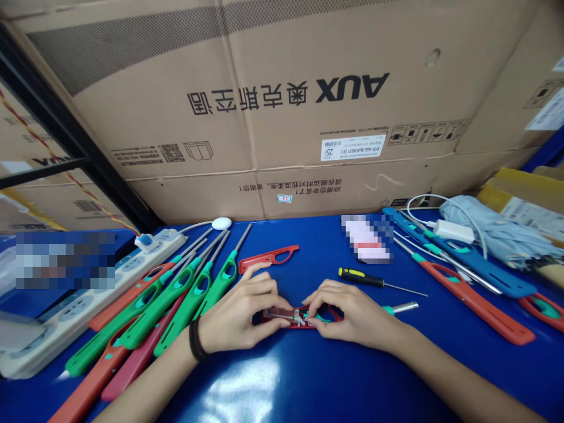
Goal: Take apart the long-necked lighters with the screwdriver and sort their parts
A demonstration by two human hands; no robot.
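Red lighter casing [298, 326], gripped by both hands [240, 308], lies partly hidden; its inner parts [300, 318] look blurred.

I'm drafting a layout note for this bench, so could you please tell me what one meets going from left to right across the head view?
White power strip → green lighters → left hand → opened red lighter → right hand → orange lighter.

AUX carton [264, 135], print inverted, spans my remote view.
I see a white power strip [132, 264] at left, a white adapter [453, 231] beside pale blue cloth [497, 232] at right.
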